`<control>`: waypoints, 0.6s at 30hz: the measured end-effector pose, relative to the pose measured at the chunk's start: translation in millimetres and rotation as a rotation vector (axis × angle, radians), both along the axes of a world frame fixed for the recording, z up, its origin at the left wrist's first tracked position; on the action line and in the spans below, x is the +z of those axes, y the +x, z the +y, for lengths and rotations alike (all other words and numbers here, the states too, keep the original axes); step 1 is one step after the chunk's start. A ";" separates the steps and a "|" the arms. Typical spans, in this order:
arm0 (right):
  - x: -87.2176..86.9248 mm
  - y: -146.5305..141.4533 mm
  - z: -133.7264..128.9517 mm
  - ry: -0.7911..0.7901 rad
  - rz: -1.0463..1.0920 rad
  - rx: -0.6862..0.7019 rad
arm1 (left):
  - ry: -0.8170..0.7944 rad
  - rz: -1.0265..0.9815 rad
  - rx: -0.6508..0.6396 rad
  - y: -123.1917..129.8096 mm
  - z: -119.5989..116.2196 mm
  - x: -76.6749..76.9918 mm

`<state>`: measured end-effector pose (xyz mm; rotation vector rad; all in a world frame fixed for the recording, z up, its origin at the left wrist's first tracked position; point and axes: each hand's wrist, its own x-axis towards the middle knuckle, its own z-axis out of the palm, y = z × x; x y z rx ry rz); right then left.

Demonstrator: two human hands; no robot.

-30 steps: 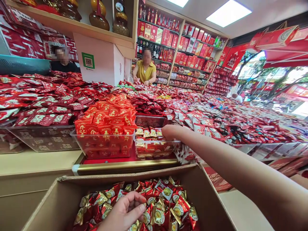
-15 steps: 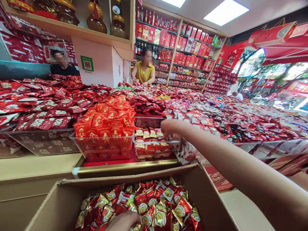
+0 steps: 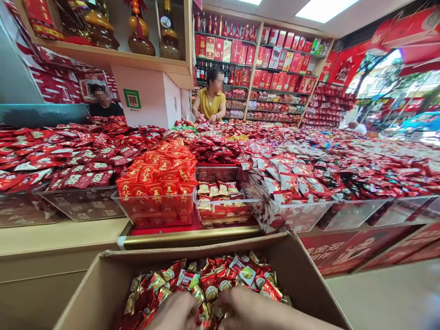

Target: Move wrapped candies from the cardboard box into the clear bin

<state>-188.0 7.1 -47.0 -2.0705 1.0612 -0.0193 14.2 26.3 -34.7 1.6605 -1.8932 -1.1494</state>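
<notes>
I see both hands low at the frame's bottom edge, inside the open brown cardboard box [image 3: 103, 279]. The left hand [image 3: 173, 311] lies knuckles-up on the heap of red-and-gold wrapped candies [image 3: 220, 277]; the right hand [image 3: 245, 307] lies just beside it, forearm running off to the lower right. Fingertips of both are buried among the wrappers, so I cannot tell whether either is closed on a candy.

The box sits below the counter edge. Above it stands a clear plastic bin holding a few of the same candies [image 3: 223, 201], beside a clear bin stacked with red packets [image 3: 156, 183]. A person in a yellow shirt [image 3: 210, 101] stands behind the display.
</notes>
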 end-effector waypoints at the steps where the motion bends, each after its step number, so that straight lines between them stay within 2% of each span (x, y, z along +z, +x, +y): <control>1: -1.0 1.4 -1.6 0.068 -0.098 -0.052 | 0.002 0.024 0.018 -2.6 -3.2 3.0; 4: 6.2 6.8 -5.5 0.209 -0.357 -0.198 | 0.050 0.168 0.046 -11.2 -11.4 9.8; 7: 11.9 9.4 -7.8 0.354 -0.525 -0.327 | 0.098 0.337 0.074 -15.1 -14.8 15.0; 11: 15.6 6.9 -8.9 0.532 -0.639 -0.377 | 0.177 0.526 0.064 -12.5 -14.6 21.7; 18: 25.4 6.5 -6.5 0.596 -0.694 -0.407 | 0.290 0.593 0.097 -18.1 -9.9 27.1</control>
